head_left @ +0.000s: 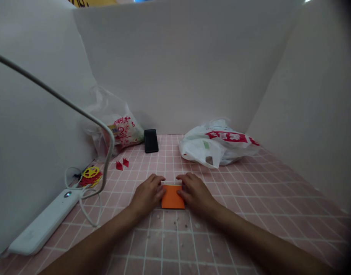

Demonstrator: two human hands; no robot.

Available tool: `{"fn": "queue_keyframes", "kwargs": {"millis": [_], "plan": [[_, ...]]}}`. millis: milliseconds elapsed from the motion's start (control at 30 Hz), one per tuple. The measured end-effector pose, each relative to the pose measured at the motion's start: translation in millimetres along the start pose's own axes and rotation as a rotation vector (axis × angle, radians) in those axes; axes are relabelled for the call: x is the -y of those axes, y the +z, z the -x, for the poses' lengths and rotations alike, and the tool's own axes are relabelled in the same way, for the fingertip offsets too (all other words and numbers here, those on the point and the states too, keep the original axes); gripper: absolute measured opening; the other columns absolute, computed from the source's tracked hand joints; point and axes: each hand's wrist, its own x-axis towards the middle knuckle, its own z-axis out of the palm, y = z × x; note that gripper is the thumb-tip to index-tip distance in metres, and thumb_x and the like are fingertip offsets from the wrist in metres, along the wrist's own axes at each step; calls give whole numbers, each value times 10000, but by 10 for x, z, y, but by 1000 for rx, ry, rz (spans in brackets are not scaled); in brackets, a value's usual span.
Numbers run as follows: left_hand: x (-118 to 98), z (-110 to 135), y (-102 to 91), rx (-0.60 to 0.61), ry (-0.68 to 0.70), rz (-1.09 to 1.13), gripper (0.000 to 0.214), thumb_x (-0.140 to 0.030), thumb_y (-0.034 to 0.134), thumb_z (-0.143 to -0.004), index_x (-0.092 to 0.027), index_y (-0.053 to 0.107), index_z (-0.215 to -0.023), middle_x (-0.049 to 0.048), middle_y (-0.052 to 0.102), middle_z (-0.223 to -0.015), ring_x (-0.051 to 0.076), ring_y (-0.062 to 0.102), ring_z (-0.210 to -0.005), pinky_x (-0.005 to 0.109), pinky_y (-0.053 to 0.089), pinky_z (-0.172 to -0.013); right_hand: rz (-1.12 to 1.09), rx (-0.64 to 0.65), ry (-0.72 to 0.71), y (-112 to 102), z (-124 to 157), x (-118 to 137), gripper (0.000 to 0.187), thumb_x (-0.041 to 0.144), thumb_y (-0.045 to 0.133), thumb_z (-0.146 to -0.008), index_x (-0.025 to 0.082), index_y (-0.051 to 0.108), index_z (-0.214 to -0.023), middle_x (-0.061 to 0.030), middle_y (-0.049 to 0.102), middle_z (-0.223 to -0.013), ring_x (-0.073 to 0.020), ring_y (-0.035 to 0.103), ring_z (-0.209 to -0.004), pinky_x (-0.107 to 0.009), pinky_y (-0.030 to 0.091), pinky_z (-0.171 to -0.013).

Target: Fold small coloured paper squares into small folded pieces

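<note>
A small orange sheet of paper (172, 199), perhaps a stack, lies on the table with its near edge toward me. A thin pale strip shows along its far edge. My left hand (148, 193) is at its left side, fingers curled and thumb against the edge. On the opposite side, my right hand (196, 193) mirrors this, its thumb resting on the paper's right part and its index finger bent over the far corner. The undersides of my fingers are hidden.
Two small red folded pieces (122, 164) lie left of my hands. Beyond are a black phone (151, 141), a clear plastic bag (103, 110) and a white plastic bag (201, 143). A white power strip (46, 221), cable (60, 97) and yellow-red cutouts (91, 175) line the left.
</note>
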Motion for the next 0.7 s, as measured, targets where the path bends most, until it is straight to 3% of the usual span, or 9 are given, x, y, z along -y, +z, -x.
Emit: {"fn": "queue_keyframes", "kwargs": {"millis": [100, 133, 233, 367, 567, 700], "plan": [[-20, 6, -124, 125, 192, 6, 350, -370, 723, -794, -215, 598, -1082, 76, 617, -1130, 249, 560, -1084, 376, 449, -939, 0, 69, -140, -102, -10, -2, 393, 371, 755, -763, 179, 658, -1092, -106, 636, -1049, -277, 568, -1019, -422, 432, -897], [-30, 10, -158, 184, 239, -14, 448, -427, 774, -735, -210, 586, -1080, 84, 612, -1157, 264, 545, -1105, 394, 437, -960, 4, 109, -208, -138, -12, 1, 497, 441, 802, -698, 177, 661, -1094, -114, 626, -1082, -293, 554, -1039, -441, 420, -917], [-68, 27, -214, 275, 254, -81, 573, -456, 831, -631, -204, 563, -1070, 102, 593, -1202, 295, 535, -1114, 441, 419, -977, 24, 231, -332, -200, -5, 3, 677, 543, 837, -608, 174, 646, -1143, -120, 603, -1139, -307, 527, -1078, -460, 391, -970], [-58, 37, -191, 275, 230, -84, 458, -338, 773, -701, -217, 559, -1088, 105, 596, -1209, 294, 554, -1111, 454, 425, -977, 39, 267, -316, -171, 18, -37, 754, 491, 877, -580, 194, 602, -1216, -109, 582, -1187, -305, 511, -1108, -449, 385, -988], [85, 14, -126, 263, 227, -42, 441, -293, 753, -737, -213, 546, -1118, 124, 554, -1321, 284, 515, -1222, 445, 413, -1040, -15, 276, -254, -172, 33, -47, 569, 380, 823, -695, 211, 590, -1186, -92, 593, -1169, -278, 531, -1073, -412, 415, -945], [94, 3, -134, 262, 240, -38, 456, -314, 777, -728, -209, 552, -1110, 122, 558, -1320, 280, 526, -1212, 434, 424, -1041, -18, 284, -259, -196, 23, -35, 588, 405, 831, -679, 204, 592, -1178, -91, 596, -1160, -283, 531, -1072, -421, 417, -942]]}}
